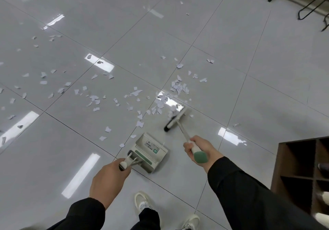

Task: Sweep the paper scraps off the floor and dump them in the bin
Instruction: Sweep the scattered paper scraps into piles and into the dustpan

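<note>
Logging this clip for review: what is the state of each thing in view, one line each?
broom: head down on the floor among scraps, handle gripped by the right hand.
dustpan: resting on the floor, no scraps visible in it, handle held by the left hand.
paper scraps: scattered across the tiles, a denser cluster beside the broom head.
shelf unit: standing at the right edge, open compartments.

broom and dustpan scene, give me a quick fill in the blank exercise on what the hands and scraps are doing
1. The right hand grips the handle of the ____.
2. The left hand holds the handle of the ____.
3. The paper scraps lie scattered on the tiled ____.
4. The broom head is white with ____ bristles.

Missing words: broom; dustpan; floor; black
</note>
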A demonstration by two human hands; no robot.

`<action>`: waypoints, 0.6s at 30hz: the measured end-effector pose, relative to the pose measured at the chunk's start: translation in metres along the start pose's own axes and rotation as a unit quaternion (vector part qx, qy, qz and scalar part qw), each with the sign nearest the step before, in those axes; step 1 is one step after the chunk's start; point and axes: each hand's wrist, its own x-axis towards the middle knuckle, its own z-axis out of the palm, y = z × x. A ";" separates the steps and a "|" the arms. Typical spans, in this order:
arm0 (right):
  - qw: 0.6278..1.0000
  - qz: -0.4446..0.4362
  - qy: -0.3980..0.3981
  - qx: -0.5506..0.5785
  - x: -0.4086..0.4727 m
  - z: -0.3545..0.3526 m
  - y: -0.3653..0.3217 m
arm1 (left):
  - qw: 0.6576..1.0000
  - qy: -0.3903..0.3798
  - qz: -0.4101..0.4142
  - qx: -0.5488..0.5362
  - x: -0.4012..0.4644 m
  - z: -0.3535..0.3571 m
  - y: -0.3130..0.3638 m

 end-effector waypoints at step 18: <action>0.977 -0.112 0.149 -0.104 -0.039 -0.125 -0.171 | 0.998 0.004 0.041 0.053 0.046 0.040 0.182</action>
